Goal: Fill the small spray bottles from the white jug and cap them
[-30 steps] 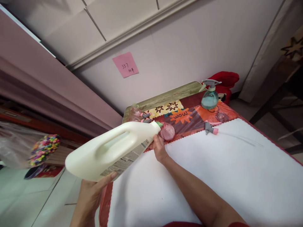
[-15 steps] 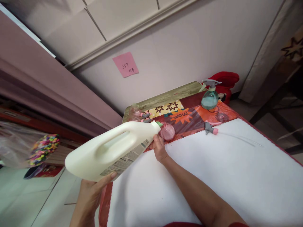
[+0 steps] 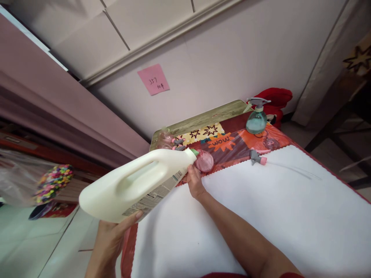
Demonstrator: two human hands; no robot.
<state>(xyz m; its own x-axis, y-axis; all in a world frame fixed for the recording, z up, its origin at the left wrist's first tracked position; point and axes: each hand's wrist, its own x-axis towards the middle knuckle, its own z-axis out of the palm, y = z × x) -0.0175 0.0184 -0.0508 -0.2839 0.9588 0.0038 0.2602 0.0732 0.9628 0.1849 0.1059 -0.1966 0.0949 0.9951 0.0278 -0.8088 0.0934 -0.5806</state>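
Note:
A large cream-white detergent jug (image 3: 101,197) is tilted, its neck to the upper right. My left hand (image 3: 116,233) is closed on its base from below, thumb along the printed label. Around the underside of the jug's neck, my right hand (image 3: 195,183) is closed; some fingers are hidden. The jug's green spout (image 3: 194,151) is at the mouth of a pink see-through spray bottle (image 3: 205,161), which stands without its sprayer. Whether liquid flows between them cannot be seen. A grey and pink spray head (image 3: 257,157) with a long clear tube lies to the right.
A teal spray bottle (image 3: 256,120) with its head on stands at the table's back right. More pink bottles (image 3: 165,139) and grey spray heads (image 3: 179,144) are behind the jug. A white sheet (image 3: 261,216) covers the table's front. The wall (image 3: 220,69) rises behind, with a pink note (image 3: 153,80).

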